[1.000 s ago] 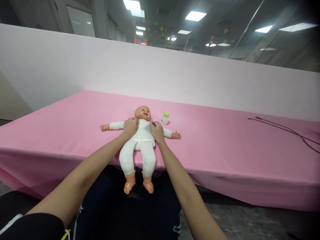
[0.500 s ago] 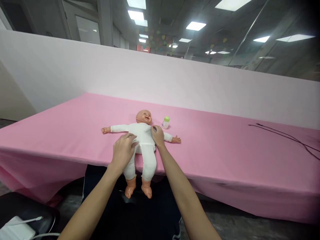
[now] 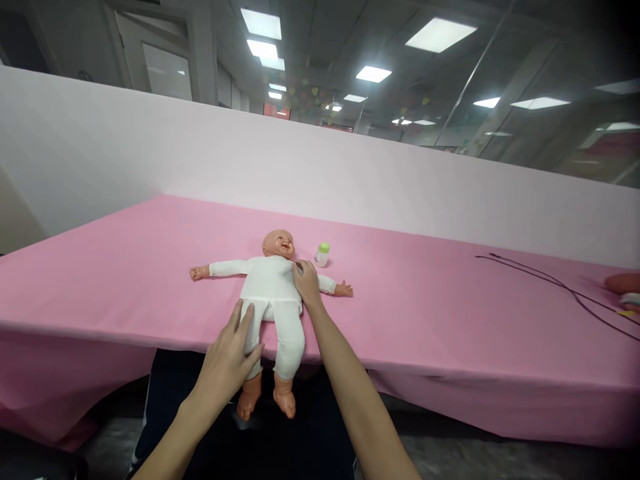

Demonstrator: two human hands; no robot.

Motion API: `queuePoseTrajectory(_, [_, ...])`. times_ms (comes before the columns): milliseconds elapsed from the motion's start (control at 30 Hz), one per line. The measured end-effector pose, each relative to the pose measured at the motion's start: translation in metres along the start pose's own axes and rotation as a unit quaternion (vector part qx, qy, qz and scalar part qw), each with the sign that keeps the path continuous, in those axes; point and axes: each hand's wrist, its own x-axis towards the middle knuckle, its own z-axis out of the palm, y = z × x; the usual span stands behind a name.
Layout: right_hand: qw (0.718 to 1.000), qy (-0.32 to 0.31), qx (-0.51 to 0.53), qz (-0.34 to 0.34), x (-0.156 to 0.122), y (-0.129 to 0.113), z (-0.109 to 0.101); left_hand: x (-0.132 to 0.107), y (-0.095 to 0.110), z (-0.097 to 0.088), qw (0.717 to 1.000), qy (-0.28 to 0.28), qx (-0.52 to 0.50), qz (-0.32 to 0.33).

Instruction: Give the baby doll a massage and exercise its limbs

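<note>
A long table (image 3: pixel 150 267) covered in pink cloth fills the middle of the head view, backed by a tall, pale pink backdrop (image 3: pixel 150 150). Above the backdrop are an office ceiling with bright panel lights (image 3: pixel 437 35) and a glass partition (image 3: pixel 530 87). Below the table's near edge are the person's dark trousers (image 3: pixel 300 427). A thin black cable (image 3: pixel 555 285) lies in loose curves on the right of the table, and past it, at the frame's edge, sits an orange-red object (image 3: pixel 623 283) too cut off to name. Near the table's near edge, a baby doll (image 3: pixel 270 287) lies on its back with its arms spread, head toward the backdrop, and its feet reach past the edge. It wears a white long-sleeved bodysuit (image 3: pixel 267 283). A small feeding bottle with a green cap (image 3: pixel 323 254) stands upright just beside the doll's head, on the right in view. The left hand (image 3: pixel 225 363) is released, its fingers spread over the doll's leg, with the thumb against the thigh. The right hand (image 3: pixel 306 283) rests on the doll's chest, its fingertips (image 3: pixel 299 267) bunched where the sleeve meets the bodysuit; whether that grip clenches the cloth is too small to tell.
</note>
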Motion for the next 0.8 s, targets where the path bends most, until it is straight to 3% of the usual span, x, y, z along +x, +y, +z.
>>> queuePoseTrajectory(133, [1.000,-0.006,0.000,-0.003,0.000,-0.003,-0.003,-0.002,-0.001,0.008,0.998,0.023,-0.050,0.005])
queuePoseTrajectory(367, [1.000,-0.008,0.013,-0.002,0.000,-0.009,-0.006,0.021,-0.005,0.015,0.992,0.052,-0.111,-0.009])
queuePoseTrajectory(500, [1.000,0.015,0.019,0.015,0.004,-0.010,-0.012,0.022,-0.009,0.014,0.994,0.040,-0.103,-0.003])
queuePoseTrajectory(633, [0.999,0.032,0.016,0.041,0.007,-0.007,-0.017,0.023,-0.003,-0.002,0.999,0.040,-0.009,0.030])
queuePoseTrajectory(733, [0.997,0.038,0.015,0.064,0.010,-0.005,-0.018,0.036,0.009,-0.022,0.996,0.058,0.041,0.057])
queuePoseTrajectory(800, [0.995,0.050,0.019,0.081,0.014,-0.004,-0.021,0.048,0.018,-0.034,0.997,0.040,0.048,0.054])
